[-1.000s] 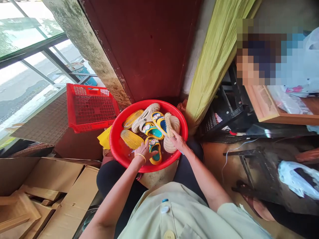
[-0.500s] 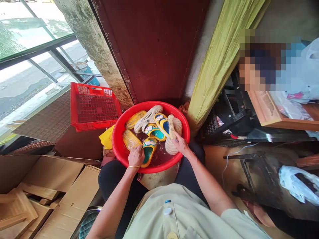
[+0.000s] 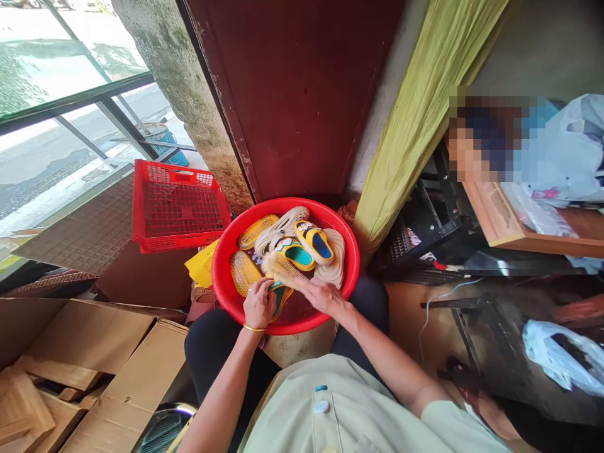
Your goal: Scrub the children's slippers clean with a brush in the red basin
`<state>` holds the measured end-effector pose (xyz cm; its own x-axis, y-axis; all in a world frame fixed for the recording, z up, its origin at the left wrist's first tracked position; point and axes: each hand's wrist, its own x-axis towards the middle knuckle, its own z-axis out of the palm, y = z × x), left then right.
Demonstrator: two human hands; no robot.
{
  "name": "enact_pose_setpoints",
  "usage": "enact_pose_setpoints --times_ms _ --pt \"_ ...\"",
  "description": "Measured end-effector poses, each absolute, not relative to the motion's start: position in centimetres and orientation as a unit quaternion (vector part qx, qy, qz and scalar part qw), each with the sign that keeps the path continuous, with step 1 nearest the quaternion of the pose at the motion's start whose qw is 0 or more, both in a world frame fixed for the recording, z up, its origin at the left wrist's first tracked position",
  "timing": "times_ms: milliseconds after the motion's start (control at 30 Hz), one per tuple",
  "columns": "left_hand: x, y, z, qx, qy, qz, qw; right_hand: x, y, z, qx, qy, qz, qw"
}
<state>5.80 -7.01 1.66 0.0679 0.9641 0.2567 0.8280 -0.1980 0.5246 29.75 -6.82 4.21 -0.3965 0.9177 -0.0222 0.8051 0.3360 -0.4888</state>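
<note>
A red basin (image 3: 221,229) with some water in it holds several shoes. Near its front rim my left hand (image 3: 258,303) grips a yellow and teal slipper (image 3: 282,301), partly hidden by my fingers. My right hand (image 3: 325,297) is closed on a pale scrubbing brush (image 3: 280,267), whose bristles are over the front of that slipper. Behind lie another yellow and teal slipper (image 3: 298,253), a yellow and blue slipper (image 3: 315,242) and a beige clog (image 3: 285,228). Two yellow textured soles (image 3: 244,274) rest at the left, and a cream shoe (image 3: 333,267) at the right.
A red plastic crate (image 3: 182,207) stands to the left of the basin, by a yellow cloth (image 3: 201,264). Cardboard (image 3: 141,365) and wood pieces fill the lower left. A maroon door (image 3: 297,94) is straight ahead, a green curtain (image 3: 406,138) right of it. At far right sits a wooden drawer (image 3: 500,214).
My right hand has carried the brush leftward from the right side of the basin to the slipper. My left hand keeps its hold on that slipper.
</note>
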Motion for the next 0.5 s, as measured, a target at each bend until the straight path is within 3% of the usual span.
enact_pose_setpoints --times_ms 67,167,500 --pt "6.0 -7.1 1.8 0.724 0.627 0.269 0.104 28.8 -6.4 4.9 -0.539 -0.820 0.184 0.063" --pt "6.3 -7.2 2.2 0.729 0.626 0.255 0.107 29.3 -4.8 6.0 -0.576 -0.802 0.156 0.028" --pt "5.3 -6.5 2.1 0.698 0.629 0.310 0.147 30.2 -5.0 4.6 -0.560 -0.807 0.180 0.051"
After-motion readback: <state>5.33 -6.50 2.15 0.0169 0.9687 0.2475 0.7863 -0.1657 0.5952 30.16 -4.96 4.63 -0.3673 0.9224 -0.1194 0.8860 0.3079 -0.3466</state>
